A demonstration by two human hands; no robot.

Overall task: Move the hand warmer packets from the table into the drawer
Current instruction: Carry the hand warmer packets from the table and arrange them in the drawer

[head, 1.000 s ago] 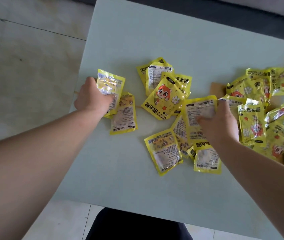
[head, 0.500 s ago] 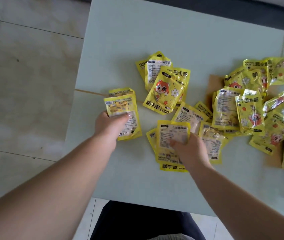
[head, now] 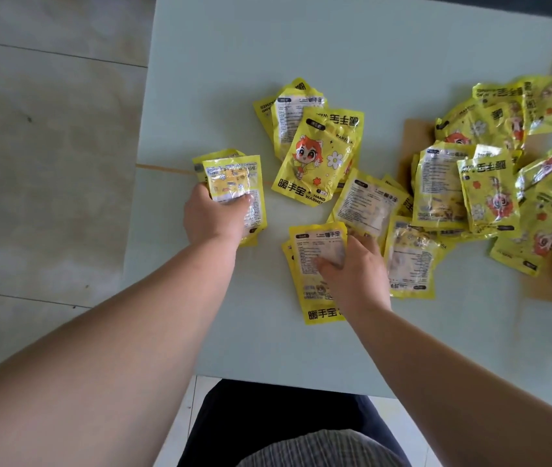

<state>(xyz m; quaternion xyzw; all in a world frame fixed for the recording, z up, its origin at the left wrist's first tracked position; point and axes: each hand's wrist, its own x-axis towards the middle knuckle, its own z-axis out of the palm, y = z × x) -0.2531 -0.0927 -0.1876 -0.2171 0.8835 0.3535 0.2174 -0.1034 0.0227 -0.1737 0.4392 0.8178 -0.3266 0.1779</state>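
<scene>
Head view: left hand (head: 212,217) fingers clasp a packet stack (head: 234,187); right hand (head: 355,274) fingers pinch another packet (head: 318,251).

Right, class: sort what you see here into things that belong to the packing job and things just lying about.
Job:
- left hand, gripping a small stack of packets
- right hand, on another stack
- loose yellow packets on the table

Lying about:
- brown cardboard under the right-hand pile
- tiled floor

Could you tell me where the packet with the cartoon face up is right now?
In the head view, the cartoon packet lies mid-table atop a small pile, between the left hand and the right hand.
</scene>
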